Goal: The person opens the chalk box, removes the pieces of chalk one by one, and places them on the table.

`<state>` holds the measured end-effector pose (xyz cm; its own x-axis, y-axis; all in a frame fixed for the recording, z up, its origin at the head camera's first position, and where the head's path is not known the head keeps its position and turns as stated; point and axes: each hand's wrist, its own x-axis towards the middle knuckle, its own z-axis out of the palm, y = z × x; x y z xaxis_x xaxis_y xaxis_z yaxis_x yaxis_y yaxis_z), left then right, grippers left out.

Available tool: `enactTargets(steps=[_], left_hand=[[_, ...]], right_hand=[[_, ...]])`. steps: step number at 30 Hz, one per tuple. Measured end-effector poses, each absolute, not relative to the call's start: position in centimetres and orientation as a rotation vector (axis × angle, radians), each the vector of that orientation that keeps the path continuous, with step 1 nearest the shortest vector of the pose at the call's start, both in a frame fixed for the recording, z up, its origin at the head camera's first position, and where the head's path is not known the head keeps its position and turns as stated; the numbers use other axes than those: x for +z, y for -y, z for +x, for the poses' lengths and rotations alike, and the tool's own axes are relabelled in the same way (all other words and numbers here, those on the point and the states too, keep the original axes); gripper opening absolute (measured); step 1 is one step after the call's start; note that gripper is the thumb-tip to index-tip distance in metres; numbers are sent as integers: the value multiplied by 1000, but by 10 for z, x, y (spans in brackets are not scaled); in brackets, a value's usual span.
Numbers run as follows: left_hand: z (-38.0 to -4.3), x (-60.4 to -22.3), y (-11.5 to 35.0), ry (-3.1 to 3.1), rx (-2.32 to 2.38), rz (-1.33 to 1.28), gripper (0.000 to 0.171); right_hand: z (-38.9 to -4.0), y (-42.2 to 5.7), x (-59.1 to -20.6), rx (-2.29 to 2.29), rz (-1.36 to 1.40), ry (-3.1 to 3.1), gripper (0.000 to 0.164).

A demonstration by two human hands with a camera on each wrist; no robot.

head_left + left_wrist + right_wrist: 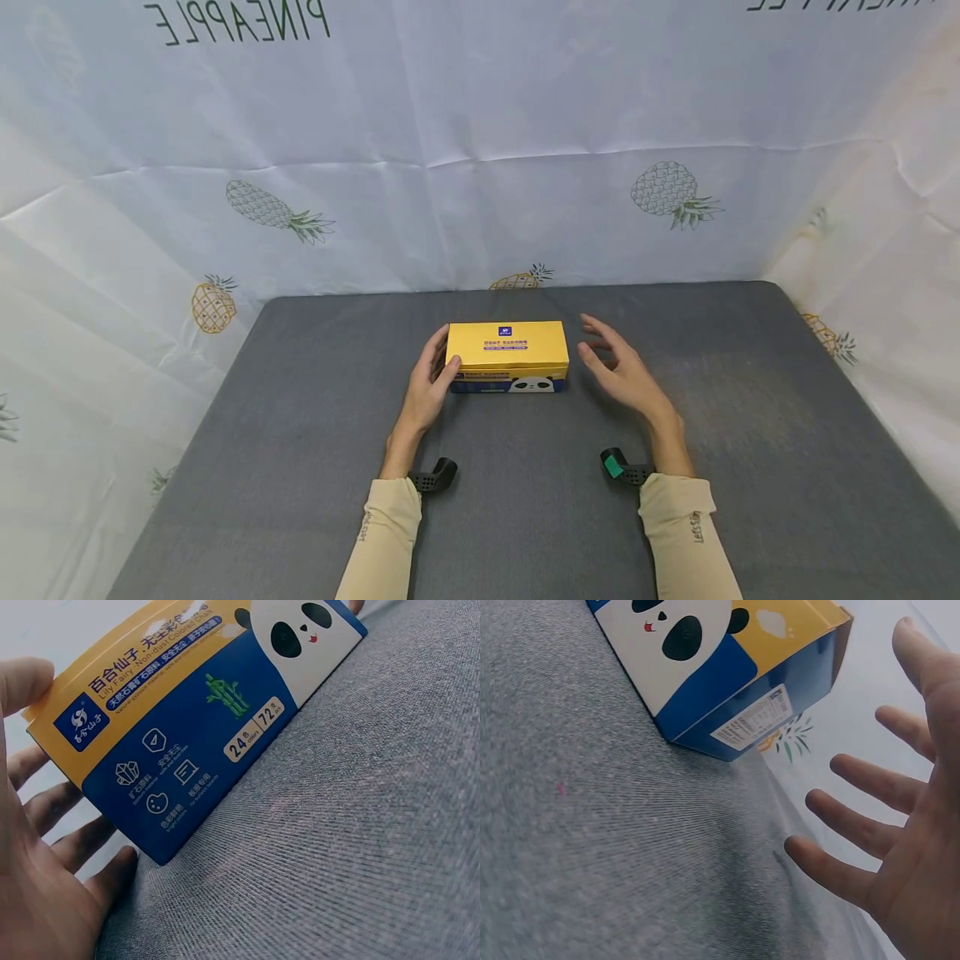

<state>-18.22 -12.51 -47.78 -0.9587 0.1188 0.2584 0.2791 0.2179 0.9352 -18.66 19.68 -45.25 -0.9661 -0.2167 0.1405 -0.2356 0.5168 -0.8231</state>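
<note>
A yellow and blue box of colored chalk [506,356] sits with its lid down on the grey table, a panda printed on its front. At its left end is my left hand [428,387], with the thumb at the front top corner and the fingers stretched along the end face. In the left wrist view, the box [195,720] partly hides those fingers. Beyond the right end, my right hand [621,367] is held apart from the box, fingers spread and holding nothing. The right wrist view shows a gap between the spread hand [900,817] and the labelled box end [757,720].
Around the box spreads the grey tabletop [517,500]. White curtains [480,208] printed with pineapples rise behind the table and along both sides. Each wrist wears a black band mount, the right mount [627,468] with a green patch.
</note>
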Motion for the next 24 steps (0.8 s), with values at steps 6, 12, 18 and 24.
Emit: enactTargets(steps=[6, 12, 18, 24], left_hand=[[-183, -478, 127, 2365, -1839, -359, 59], [-182, -476, 128, 2382, -1836, -352, 59], [-181, -475, 129, 2384, -1849, -359, 60], [-180, -473, 131, 2396, -1854, -381, 60]], right_hand=[[-188, -190, -456, 1508, 431, 2729, 65], [-191, -184, -460, 1548, 449, 2734, 67], [-192, -183, -462, 1625, 529, 2704, 68], [-193, -181, -465, 1738, 605, 2670, 83]])
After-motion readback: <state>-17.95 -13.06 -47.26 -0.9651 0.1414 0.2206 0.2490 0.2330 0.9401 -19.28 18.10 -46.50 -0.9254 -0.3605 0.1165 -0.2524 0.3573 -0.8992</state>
